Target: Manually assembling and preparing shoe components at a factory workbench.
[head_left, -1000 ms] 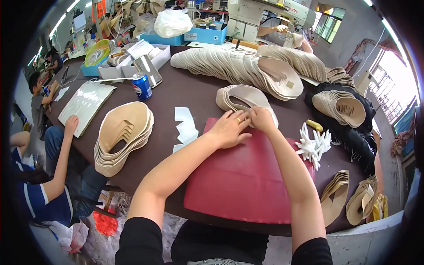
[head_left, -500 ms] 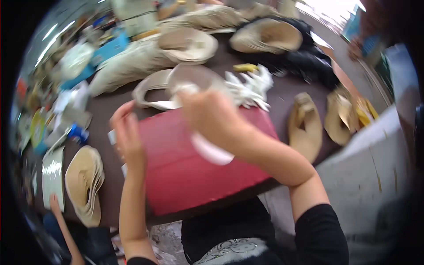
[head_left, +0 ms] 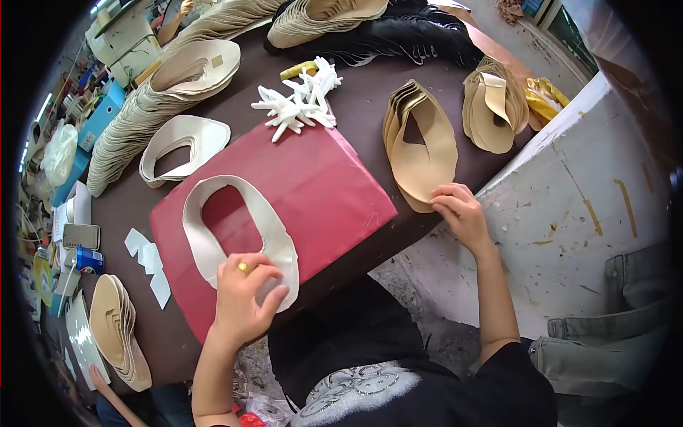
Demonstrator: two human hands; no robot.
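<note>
We see one off-white shoe upper [head_left: 270, 220] with an oval opening; it lies flat on the red mat [head_left: 320, 185], toward its near left part. The left hand [head_left: 245, 295], with a gold ring [head_left: 243, 267] on one finger, is at the near end of this upper; its fingers are loosely curled and the thumb stands apart from them, so we see no pinch there. The right hand [head_left: 459, 213] pinches, between thumb and fingers, the near edge of a tan upper stack [head_left: 427, 167], which lies to the right of the mat; we cannot tell how many layers it pinches.

At the far edge of the mat we find a heap of white finger-shaped pieces [head_left: 295, 107], and just beyond it a yellow object [head_left: 299, 70]. Just beyond the far left edge lies a second off-white upper [head_left: 203, 135], and farther left a long row of nested uppers [head_left: 128, 135]. Near the left edge are white paper pieces [head_left: 149, 260]; farther left stands a blue can [head_left: 89, 260]. All these are on the dark brown table [head_left: 356, 92].
</note>
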